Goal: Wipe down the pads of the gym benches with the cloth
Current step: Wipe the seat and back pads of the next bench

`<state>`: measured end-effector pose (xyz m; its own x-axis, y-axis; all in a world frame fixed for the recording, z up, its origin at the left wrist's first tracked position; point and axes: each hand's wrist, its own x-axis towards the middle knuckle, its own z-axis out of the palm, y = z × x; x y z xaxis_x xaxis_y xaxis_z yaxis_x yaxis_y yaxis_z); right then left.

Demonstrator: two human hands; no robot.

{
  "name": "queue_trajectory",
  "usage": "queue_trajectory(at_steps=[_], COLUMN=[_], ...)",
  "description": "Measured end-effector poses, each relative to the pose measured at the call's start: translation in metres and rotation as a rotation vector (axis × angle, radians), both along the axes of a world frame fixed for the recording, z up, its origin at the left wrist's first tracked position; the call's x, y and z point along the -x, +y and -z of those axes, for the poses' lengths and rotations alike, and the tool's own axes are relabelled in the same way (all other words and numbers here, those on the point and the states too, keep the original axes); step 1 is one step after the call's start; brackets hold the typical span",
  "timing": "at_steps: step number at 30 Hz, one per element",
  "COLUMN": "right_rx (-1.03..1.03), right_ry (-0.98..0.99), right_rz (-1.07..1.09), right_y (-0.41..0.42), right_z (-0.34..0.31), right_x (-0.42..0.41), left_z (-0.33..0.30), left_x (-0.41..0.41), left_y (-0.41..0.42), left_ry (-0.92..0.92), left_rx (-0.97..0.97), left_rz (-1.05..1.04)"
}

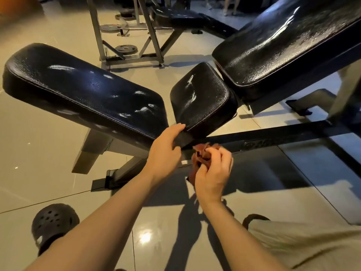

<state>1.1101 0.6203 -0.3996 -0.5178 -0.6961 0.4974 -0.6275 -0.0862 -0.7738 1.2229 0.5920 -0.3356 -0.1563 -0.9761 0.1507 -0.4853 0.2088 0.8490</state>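
A small black seat pad (pixel 201 98) sits in the middle, its near edge tilted toward me. My left hand (pixel 166 149) grips the underside of that near edge, thumb below and fingers on the rim. My right hand (pixel 213 171) is closed around a bunched reddish-brown cloth (pixel 201 155), just below the pad and in front of the bench's black steel beam (pixel 283 133). A long black back pad (pixel 283 42) rises to the right of the seat. A second bench's long black pad (pixel 84 89) lies to the left. All pads show glossy streaks.
Glossy beige floor tiles (pixel 39 153) surround the benches. A grey rack frame (pixel 121 55) with weight plates (pixel 126 49) stands behind, along with another black bench (pixel 185 18). My black perforated shoe (pixel 52 222) is at lower left, my beige-clad knee (pixel 312 241) at lower right.
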Motion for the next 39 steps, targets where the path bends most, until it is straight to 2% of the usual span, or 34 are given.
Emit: queue_trajectory(at_steps=[2,4,6,11,14,17,21,23,26,29,30,32,35,37,39], right_rx=[0.191,0.290,0.242,-0.081,0.049,0.195,0.091,0.026,0.220,0.268,0.261,0.254,0.360,0.457,0.514], right_ry=[-0.029,0.012,0.075,0.135,-0.028,-0.044,0.041,-0.019,-0.124,-0.101,-0.073,-0.051,-0.165,-0.261,-0.266], right_rz=[0.088,0.142,0.117,-0.225,-0.044,0.122,-0.001,-0.031,0.147,0.188,0.200,0.241,0.236,0.260,0.302], right_y=[-0.017,-0.038,-0.046,-0.017,-0.009,-0.027,-0.031,-0.021,-0.028,-0.048,-0.053,-0.057,-0.057,-0.064,-0.071], right_z=[-0.032,-0.056,-0.060,0.001,-0.003,-0.032,-0.029,-0.021,-0.046,-0.083,-0.087,-0.077,-0.059,-0.064,-0.078], right_x=[0.018,0.034,0.036,-0.005,-0.013,-0.007,-0.018,-0.025,-0.013,0.006,0.006,-0.006,-0.015,-0.002,0.012], left_z=[-0.002,-0.004,-0.006,-0.006,-0.003,-0.001,-0.001,-0.004,-0.012,-0.022,-0.025,-0.021,-0.007,-0.001,0.001], left_x=[-0.002,-0.002,0.000,0.002,-0.002,-0.003,-0.001,-0.003,-0.004,0.004,0.007,0.013,0.017,0.021,0.023], left_y=[-0.003,-0.004,-0.005,-0.011,-0.015,-0.015,-0.014,-0.013,-0.016,-0.017,-0.019,-0.027,-0.045,-0.055,-0.058], left_ry=[0.019,0.023,0.011,-0.112,-0.201,-0.213,-0.267,-0.298,-0.366,-0.408,-0.398,-0.253,0.003,0.073,0.074], left_rx=[-0.016,-0.028,-0.031,0.024,0.055,0.078,0.120,0.118,0.130,0.137,0.160,0.245,0.389,0.449,0.467], left_rz=[-0.008,-0.008,0.001,0.004,0.051,0.044,0.047,0.053,0.070,-0.040,-0.101,-0.172,-0.079,-0.036,-0.029])
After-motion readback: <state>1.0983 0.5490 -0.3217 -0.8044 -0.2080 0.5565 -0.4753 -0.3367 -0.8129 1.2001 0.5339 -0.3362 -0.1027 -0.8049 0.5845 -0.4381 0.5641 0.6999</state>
